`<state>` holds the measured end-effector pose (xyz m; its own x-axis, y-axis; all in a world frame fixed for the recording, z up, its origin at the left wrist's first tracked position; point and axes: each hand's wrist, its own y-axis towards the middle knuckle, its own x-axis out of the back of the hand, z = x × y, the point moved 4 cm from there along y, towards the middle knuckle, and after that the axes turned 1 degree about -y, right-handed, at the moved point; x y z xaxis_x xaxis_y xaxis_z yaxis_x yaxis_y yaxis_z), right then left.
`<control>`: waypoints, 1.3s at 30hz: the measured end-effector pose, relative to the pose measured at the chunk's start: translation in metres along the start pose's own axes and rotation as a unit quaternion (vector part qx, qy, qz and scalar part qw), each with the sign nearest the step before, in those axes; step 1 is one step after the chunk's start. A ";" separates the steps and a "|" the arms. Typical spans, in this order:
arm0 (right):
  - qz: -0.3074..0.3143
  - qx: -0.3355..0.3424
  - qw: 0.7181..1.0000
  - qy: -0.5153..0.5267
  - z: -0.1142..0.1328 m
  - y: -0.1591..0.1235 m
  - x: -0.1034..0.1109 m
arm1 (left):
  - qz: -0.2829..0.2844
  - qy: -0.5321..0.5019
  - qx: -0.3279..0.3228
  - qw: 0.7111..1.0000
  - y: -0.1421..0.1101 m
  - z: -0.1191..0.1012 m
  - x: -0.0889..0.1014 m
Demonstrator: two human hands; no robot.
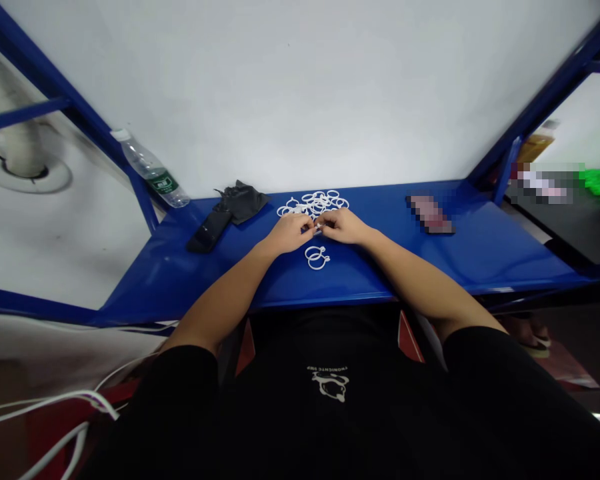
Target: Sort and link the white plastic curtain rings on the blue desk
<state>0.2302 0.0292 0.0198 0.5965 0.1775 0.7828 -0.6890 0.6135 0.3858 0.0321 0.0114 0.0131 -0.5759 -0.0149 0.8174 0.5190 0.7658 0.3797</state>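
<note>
My left hand (294, 231) and my right hand (344, 227) meet over the blue shelf top, fingers pinched together. Between their fingertips is a small white piece, most likely a white plastic ring (319, 227) like those around it, largely covered by the fingers. Just beyond the hands lies a loose pile of several white plastic rings (333, 195), each with a small eyelet. Closer to my body, two white rings (316, 258) rest overlapping on the surface, their eyelets pointing right.
A black phone (210, 231) and a crumpled black pouch (243, 202) lie left of the hands. Behind them a clear plastic bottle (153, 170) leans against the blue frame. Another phone-like object (430, 213), blurred out, lies to the right on the blue shelf (490, 247). A white wall stands behind.
</note>
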 end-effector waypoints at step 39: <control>-0.006 -0.035 0.999 -0.022 -0.003 0.000 -0.004 | -0.008 0.025 0.025 0.999 0.001 0.020 -0.005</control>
<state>0.2291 0.0306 0.0157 0.5849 0.1356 0.7997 -0.6496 0.6687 0.3618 0.0231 0.0250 0.0008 -0.5506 -0.0582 0.8327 0.4771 0.7966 0.3711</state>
